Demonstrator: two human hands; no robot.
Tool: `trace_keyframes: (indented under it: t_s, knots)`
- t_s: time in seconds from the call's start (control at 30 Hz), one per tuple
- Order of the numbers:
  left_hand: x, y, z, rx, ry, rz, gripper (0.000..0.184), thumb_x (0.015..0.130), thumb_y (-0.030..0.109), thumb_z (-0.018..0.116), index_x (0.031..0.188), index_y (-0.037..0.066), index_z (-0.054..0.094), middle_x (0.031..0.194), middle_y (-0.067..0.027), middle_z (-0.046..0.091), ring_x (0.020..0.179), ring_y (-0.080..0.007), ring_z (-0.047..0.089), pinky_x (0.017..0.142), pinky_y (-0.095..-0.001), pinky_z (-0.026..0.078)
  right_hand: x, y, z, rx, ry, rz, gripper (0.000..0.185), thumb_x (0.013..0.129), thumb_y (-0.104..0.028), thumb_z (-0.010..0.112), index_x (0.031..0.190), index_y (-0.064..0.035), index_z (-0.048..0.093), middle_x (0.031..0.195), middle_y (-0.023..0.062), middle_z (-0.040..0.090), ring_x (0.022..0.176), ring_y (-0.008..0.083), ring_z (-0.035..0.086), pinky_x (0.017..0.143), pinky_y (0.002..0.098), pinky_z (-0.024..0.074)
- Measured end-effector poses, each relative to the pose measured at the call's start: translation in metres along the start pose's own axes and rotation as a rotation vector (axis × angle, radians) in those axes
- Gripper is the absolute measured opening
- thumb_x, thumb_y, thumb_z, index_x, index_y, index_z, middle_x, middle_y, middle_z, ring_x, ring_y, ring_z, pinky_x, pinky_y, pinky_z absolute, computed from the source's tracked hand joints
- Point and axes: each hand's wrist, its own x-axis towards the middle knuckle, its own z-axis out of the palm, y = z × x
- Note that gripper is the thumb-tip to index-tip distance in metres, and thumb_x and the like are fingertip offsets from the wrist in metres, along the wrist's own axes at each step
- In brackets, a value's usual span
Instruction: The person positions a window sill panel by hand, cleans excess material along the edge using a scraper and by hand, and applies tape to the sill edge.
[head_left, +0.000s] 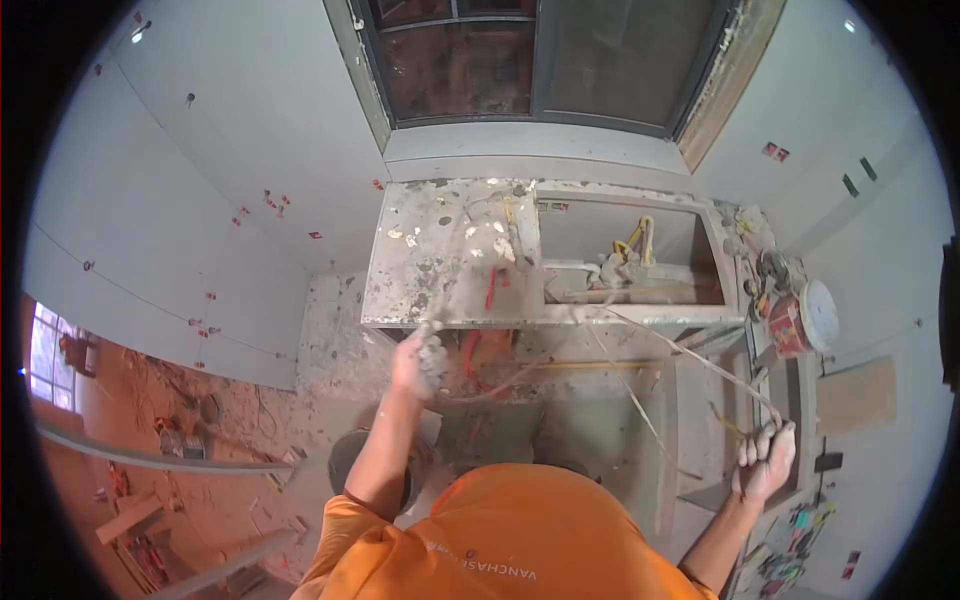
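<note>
My right hand (768, 455), coated in pale dust, is closed around the end of a long, thin, pale cord (690, 355). From my fist the cord runs up and left to the front edge of the counter. My left hand (425, 358), also dusty, is in front of the counter's left part. Motion smears its fingers, so whether it holds anything cannot be made out. The counter (420, 225) has a stained, speckled top with light flakes on it. A red strip (490, 288) lies near its front edge.
An open sink cutout (700, 250) in the counter shows yellow and white pipes (635, 240). A bucket (803, 318) stands at the right end. A dark bucket (365, 465) is by my left arm. A window (540, 70) is ahead, and metal rails (170, 458) cross at left.
</note>
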Motion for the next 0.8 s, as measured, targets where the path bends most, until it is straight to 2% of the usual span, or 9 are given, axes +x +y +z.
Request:
trace_keyframes:
  t_s: [0.07,0.2,0.27,0.33,0.37,0.47,0.63,0.7,0.8]
  knots:
    - [0.016,0.015,0.003,-0.328,-0.157,-0.046,0.021,0.100,0.027,0.057,0.109,0.009,0.064,0.061,0.0062,0.041,0.047,-0.0074,0.037,0.046,-0.0255,0.033,0.058,0.012,0.026,0.034,-0.126,-0.008,0.029,0.109,-0.034,0.048,0.090,-0.0124,0.049,0.061,-0.0071,0.030,0.047,0.0050,0.026,0.041,0.0221,0.0246]
    - [0.013,0.032,0.007,-0.344,-0.325,-0.038,0.022,0.099,0.026,0.058,0.109,0.007,0.064,0.061,0.0046,0.042,0.047,-0.0087,0.037,0.045,-0.0267,0.033,0.152,0.060,0.083,0.060,-0.413,0.013,0.027,0.110,-0.028,0.048,0.087,-0.0137,0.044,0.063,-0.0055,0.032,0.048,0.0061,0.028,0.043,0.0232,0.0256]
    - [-0.006,0.040,0.019,-0.292,-0.231,-0.023,0.022,0.100,0.025,0.056,0.108,0.006,0.062,0.060,0.0046,0.041,0.046,-0.0089,0.036,0.044,-0.0266,0.033,0.192,0.088,0.116,0.040,-0.482,0.048,0.027,0.109,-0.028,0.049,0.087,-0.0135,0.044,0.063,-0.0055,0.033,0.049,0.0059,0.028,0.044,0.0238,0.0270]
    - [-0.010,0.055,0.033,-0.172,-0.099,0.013,0.022,0.103,0.024,0.052,0.107,0.004,0.060,0.059,0.0045,0.040,0.044,-0.0093,0.035,0.043,-0.0263,0.034,0.222,0.109,0.165,-0.001,-0.328,-0.003,0.032,0.108,-0.029,0.053,0.083,-0.0107,0.048,0.061,-0.0055,0.033,0.050,0.0066,0.031,0.047,0.0254,0.0273]
    - [-0.002,0.059,0.030,-0.177,-0.101,0.023,0.022,0.103,0.024,0.052,0.107,0.004,0.060,0.059,0.0045,0.040,0.044,-0.0093,0.035,0.043,-0.0263,0.034,0.237,0.109,0.185,0.002,-0.337,-0.009,0.032,0.108,-0.029,0.053,0.083,-0.0107,0.048,0.061,-0.0055,0.033,0.050,0.0066,0.031,0.047,0.0254,0.0273]
    - [0.022,0.066,-0.017,-0.198,0.125,0.083,0.020,0.097,0.026,0.058,0.102,0.007,0.062,0.059,0.0032,0.041,0.043,-0.0125,0.036,0.042,-0.0273,0.032,0.266,0.105,0.228,0.045,-0.146,-0.009,0.029,0.107,-0.029,0.055,0.085,-0.0097,0.052,0.062,-0.0048,0.037,0.052,0.0070,0.034,0.048,0.0250,0.0291]
    - [0.110,0.061,-0.131,-0.336,0.197,0.079,0.019,0.099,0.026,0.055,0.099,0.009,0.062,0.058,0.0037,0.040,0.041,-0.0128,0.034,0.040,-0.0270,0.030,0.307,0.102,0.276,0.039,-0.182,-0.023,0.029,0.108,-0.030,0.053,0.087,-0.0104,0.053,0.061,-0.0049,0.036,0.050,0.0083,0.034,0.048,0.0260,0.0333]
    - [0.164,0.038,-0.176,-0.448,0.195,0.016,0.021,0.100,0.030,0.053,0.092,0.012,0.061,0.058,0.0031,0.040,0.040,-0.0119,0.034,0.038,-0.0276,0.029,0.321,0.119,0.282,-0.061,-0.217,-0.094,0.030,0.108,-0.032,0.053,0.089,-0.0085,0.056,0.060,-0.0051,0.036,0.049,0.0080,0.033,0.047,0.0260,0.0336]
    - [0.228,0.009,-0.218,-0.454,0.249,0.042,0.026,0.100,0.034,0.052,0.093,0.014,0.065,0.058,0.0029,0.041,0.039,-0.0114,0.033,0.037,-0.0278,0.028,0.336,0.127,0.293,-0.151,-0.251,-0.149,0.032,0.107,-0.034,0.054,0.090,-0.0073,0.058,0.061,-0.0044,0.039,0.050,0.0080,0.035,0.047,0.0259,0.0344]
